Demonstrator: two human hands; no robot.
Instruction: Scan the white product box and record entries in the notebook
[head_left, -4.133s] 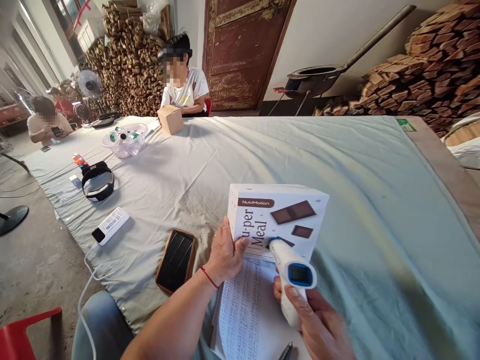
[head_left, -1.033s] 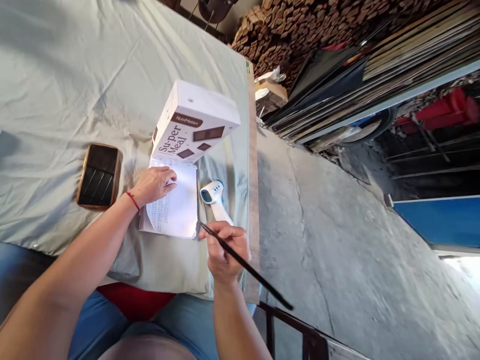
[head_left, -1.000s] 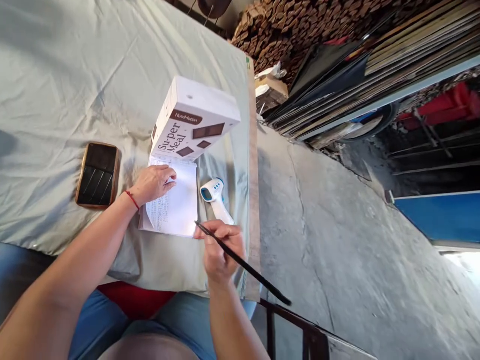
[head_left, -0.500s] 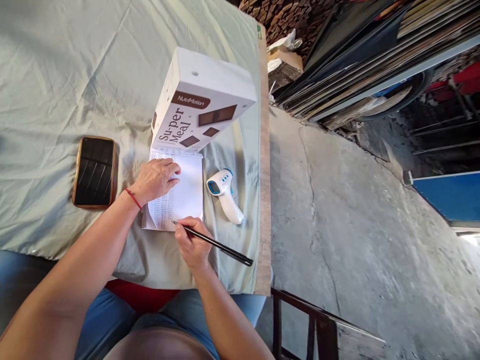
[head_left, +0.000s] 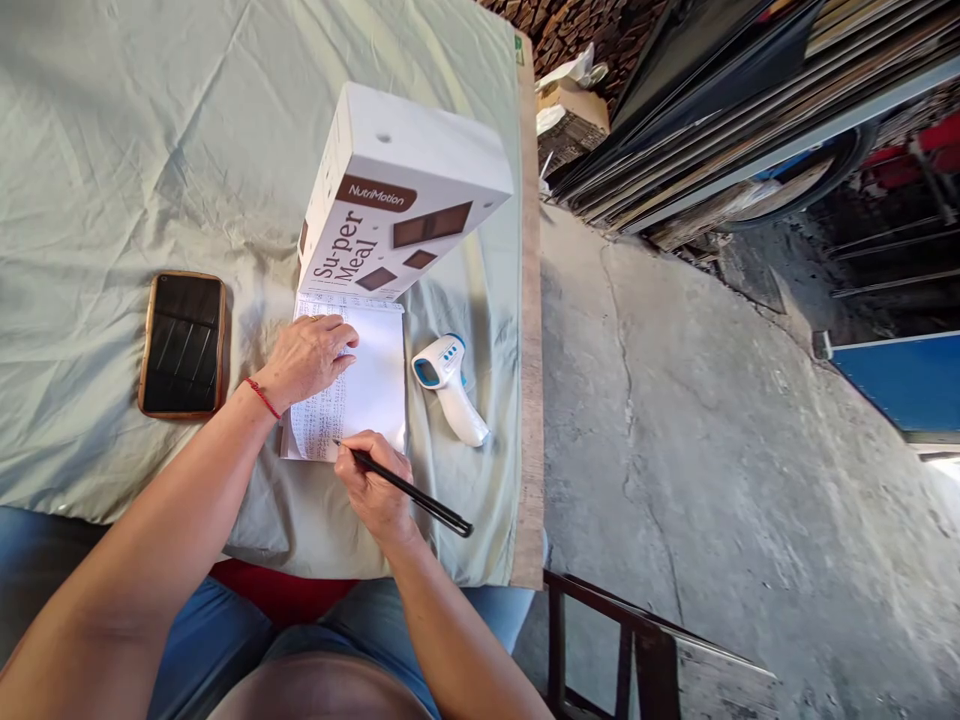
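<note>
A notebook (head_left: 375, 375) lies open on the cloth, its left part covered with rows of small handwriting and its right part mostly blank. My left hand (head_left: 315, 352) rests on the upper left of the page, fingers loosely bent and nothing in them; a red string bracelet circles that wrist. At the notebook's lower edge, my right hand (head_left: 377, 492) grips a black pen (head_left: 420, 497), its tip at the bottom of the written lines. Whether the tip touches the paper I cannot tell. A white NutriMotion box (head_left: 427, 135) stands upright just behind the notebook.
To the right of the notebook lies a white and blue infrared thermometer (head_left: 454, 390). A phone in a brown case (head_left: 184, 345) lies to the left. The table's wooden edge (head_left: 531, 400) runs along the right, with a concrete floor (head_left: 600, 450) and a dark wooden chair (head_left: 630, 640) beyond.
My right hand has shifted slightly left with the pen, whose back end has swung left. My left hand keeps its place on the page. The whole view has shifted a little.
</note>
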